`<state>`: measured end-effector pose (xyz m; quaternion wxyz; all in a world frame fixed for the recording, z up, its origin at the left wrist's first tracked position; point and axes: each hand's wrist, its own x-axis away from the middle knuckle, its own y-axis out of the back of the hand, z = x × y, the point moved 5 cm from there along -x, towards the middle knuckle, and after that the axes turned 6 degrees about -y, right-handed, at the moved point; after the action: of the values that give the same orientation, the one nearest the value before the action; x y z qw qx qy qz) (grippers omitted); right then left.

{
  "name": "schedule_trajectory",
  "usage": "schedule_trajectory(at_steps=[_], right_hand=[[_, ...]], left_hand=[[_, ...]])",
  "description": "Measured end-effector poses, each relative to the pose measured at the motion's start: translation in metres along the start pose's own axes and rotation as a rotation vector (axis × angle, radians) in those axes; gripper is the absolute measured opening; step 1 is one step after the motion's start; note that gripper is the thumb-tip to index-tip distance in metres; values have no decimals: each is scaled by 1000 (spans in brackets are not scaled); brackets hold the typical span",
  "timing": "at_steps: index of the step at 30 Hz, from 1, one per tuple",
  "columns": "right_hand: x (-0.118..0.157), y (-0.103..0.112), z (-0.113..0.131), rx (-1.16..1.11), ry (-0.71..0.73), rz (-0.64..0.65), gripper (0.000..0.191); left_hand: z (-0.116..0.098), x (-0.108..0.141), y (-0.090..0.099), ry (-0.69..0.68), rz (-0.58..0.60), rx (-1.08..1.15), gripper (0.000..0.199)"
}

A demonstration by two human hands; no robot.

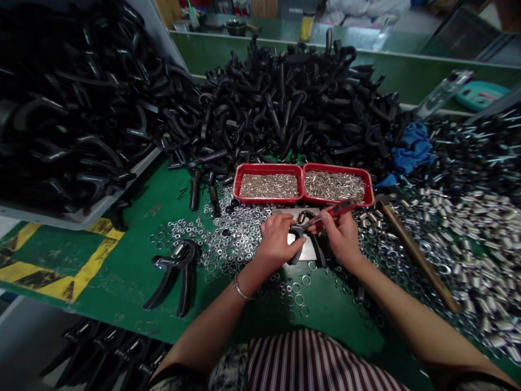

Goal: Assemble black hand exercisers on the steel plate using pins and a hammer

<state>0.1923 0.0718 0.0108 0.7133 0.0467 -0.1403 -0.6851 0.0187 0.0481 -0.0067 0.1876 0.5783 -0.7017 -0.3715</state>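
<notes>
My left hand [279, 239] is closed on a black hand grip [319, 250] with two handles, over a flat metal plate [310, 247]. In my right hand [342, 237] is a slim tool with a red and black handle [340, 208], probably a screwdriver, its tip against the top of the hand grip. The exact contact point is hidden by my fingers. A second black hand grip [179, 277], with a coil spring at its top, lies to the left on the green table. Just beyond my hands stand two red trays, one of tiny metal parts [268, 185], the other of small pins [334, 185].
Black plastic parts [285, 103] are heaped behind the trays, and more fill a grey bin [87, 217] at left. Loose washers and rings [234, 233] surround my hands. To the right lie a wooden-handled hammer [417, 252], metal sleeves [468, 228] and a blue cloth [413, 149].
</notes>
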Motion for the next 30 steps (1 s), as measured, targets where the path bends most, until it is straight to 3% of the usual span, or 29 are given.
schedule_trajectory(at_steps=[2, 6, 8, 12, 14, 17, 19, 24, 26, 30], right_hand=[[2, 1, 1, 59, 23, 3, 28], [3, -5, 15, 435, 165, 20, 30], [-4, -9, 26, 510, 199, 40, 32], [-29, -15, 33, 206, -8, 288, 38], [-36, -11, 33, 6, -74, 350, 43], [-35, 4, 23, -204, -38, 234, 41], [-27, 10, 10, -201, -35, 164, 40], [-4, 11, -9, -68, -29, 98, 35], [1, 11, -6, 0, 24, 70, 31], [9, 3, 7, 366, 161, -7, 26]], left_hand=[[2, 0, 0, 3, 0, 1, 43], [4, 0, -3, -4, 18, 7, 47], [5, 0, -4, -5, 28, 10, 49], [5, -1, -3, -2, 24, 17, 47], [5, -1, -2, 0, 25, 27, 46], [5, -2, -1, -4, 30, 33, 47], [5, -1, 0, -4, 28, 31, 46], [5, -1, -1, 4, 25, 37, 44], [5, -1, -1, 3, 19, 40, 44], [2, -1, 1, 5, 26, 37, 45]])
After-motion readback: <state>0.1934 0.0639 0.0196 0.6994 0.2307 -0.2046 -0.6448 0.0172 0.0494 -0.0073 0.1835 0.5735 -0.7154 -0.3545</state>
